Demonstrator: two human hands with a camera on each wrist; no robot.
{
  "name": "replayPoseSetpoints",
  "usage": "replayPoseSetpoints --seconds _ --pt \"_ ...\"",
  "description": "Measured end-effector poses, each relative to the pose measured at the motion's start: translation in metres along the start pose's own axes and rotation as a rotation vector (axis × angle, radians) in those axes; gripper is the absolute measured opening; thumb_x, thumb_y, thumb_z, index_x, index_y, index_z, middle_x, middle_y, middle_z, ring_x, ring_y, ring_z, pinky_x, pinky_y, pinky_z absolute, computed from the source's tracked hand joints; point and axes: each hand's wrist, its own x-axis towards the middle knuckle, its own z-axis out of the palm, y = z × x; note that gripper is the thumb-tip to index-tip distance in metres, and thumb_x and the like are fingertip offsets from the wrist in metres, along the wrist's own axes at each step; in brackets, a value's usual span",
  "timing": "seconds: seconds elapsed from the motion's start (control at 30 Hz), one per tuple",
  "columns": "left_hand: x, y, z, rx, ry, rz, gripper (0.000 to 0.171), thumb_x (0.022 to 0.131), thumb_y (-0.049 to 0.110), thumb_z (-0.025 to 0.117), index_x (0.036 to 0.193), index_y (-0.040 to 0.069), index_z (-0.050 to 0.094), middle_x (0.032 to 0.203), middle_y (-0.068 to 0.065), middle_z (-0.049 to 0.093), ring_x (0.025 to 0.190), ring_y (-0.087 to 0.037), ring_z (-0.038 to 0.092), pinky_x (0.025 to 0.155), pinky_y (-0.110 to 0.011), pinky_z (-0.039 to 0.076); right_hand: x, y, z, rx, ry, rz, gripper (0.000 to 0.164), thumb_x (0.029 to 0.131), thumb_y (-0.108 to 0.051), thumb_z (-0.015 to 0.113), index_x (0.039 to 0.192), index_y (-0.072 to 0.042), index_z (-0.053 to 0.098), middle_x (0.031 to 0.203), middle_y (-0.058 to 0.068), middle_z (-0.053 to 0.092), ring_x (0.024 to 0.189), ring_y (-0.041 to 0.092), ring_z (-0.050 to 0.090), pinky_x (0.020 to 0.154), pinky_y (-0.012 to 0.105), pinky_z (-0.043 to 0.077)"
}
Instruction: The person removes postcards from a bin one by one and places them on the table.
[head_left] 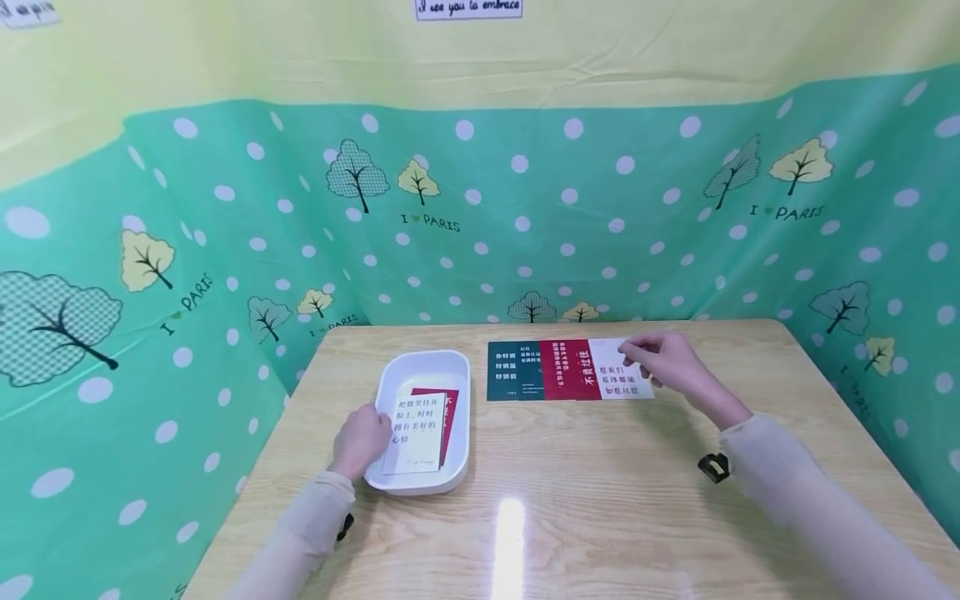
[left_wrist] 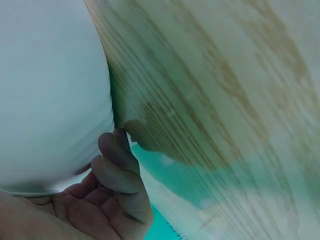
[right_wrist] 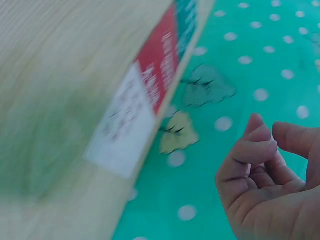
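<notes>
My left hand [head_left: 362, 439] grips the left rim of a white plastic tray [head_left: 462, 433]; in the left wrist view its fingers [left_wrist: 117, 175] curl against the tray's outer wall [left_wrist: 55, 90]. Inside the tray a white printed card [head_left: 416, 433] lies partly over a red card [head_left: 450, 425]. My right hand [head_left: 667, 360] hovers above the right end of a row of overlapping cards, near a white card [head_left: 621, 379]. Its fingers are loosely bent and hold nothing; the right wrist view shows a small gap between thumb and forefinger.
Left of the white card in the row are red cards [head_left: 566, 371] and dark green cards [head_left: 504, 372]. They lie near the back edge of the wooden table [head_left: 585, 483]. A green dotted cloth [head_left: 525, 217] hangs behind and at both sides.
</notes>
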Motion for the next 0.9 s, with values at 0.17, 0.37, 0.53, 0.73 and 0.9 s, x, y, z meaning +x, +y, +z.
replayPoseSetpoints --seconds 0.17,0.37,0.53,0.73,0.9 --pt "0.002 0.000 -0.003 0.006 0.017 0.008 0.035 0.108 0.017 0.044 0.121 -0.010 0.061 0.079 -0.013 0.060 0.066 -0.024 0.059 0.056 -0.034 0.050 0.003 -0.028 0.007 0.039 -0.051 -0.039 0.037 0.107 -0.028 0.063 0.125 0.004 0.069 0.094 0.008 0.069 0.073 0.019 0.057 0.057 0.027 0.049" --pt "0.000 -0.002 -0.001 0.010 0.005 0.004 0.034 0.108 0.017 0.044 0.117 -0.010 0.062 0.077 -0.012 0.059 0.064 -0.024 0.058 0.055 -0.035 0.049 0.008 -0.060 0.020 0.089 -0.084 -0.075 0.033 0.107 -0.026 0.064 0.123 0.003 0.070 0.092 0.008 0.068 0.071 0.018 0.053 0.055 0.027 0.046" --pt "-0.002 -0.004 0.002 0.026 0.015 0.009 0.033 0.108 0.017 0.044 0.115 -0.010 0.062 0.077 -0.012 0.059 0.064 -0.024 0.057 0.056 -0.035 0.048 0.015 -0.086 0.037 0.108 -0.115 -0.102 0.031 0.107 -0.023 0.064 0.123 0.002 0.071 0.092 0.008 0.069 0.063 0.013 0.049 0.052 0.024 0.040" --pt "0.000 -0.004 0.002 0.022 0.020 0.018 0.034 0.108 0.017 0.044 0.117 -0.010 0.061 0.078 -0.013 0.059 0.066 -0.024 0.058 0.056 -0.035 0.049 0.028 -0.116 0.064 0.048 -0.161 -0.156 0.024 0.106 -0.020 0.064 0.120 -0.003 0.074 0.094 0.010 0.073 0.065 0.016 0.055 0.059 0.027 0.047" --pt "0.003 -0.003 0.002 0.019 0.021 0.021 0.034 0.108 0.017 0.044 0.118 -0.011 0.061 0.079 -0.013 0.060 0.067 -0.025 0.059 0.057 -0.035 0.049 0.037 -0.140 0.090 -0.034 -0.224 -0.202 0.027 0.106 -0.021 0.064 0.124 -0.004 0.073 0.095 0.008 0.075 0.070 0.021 0.061 0.064 0.031 0.052"
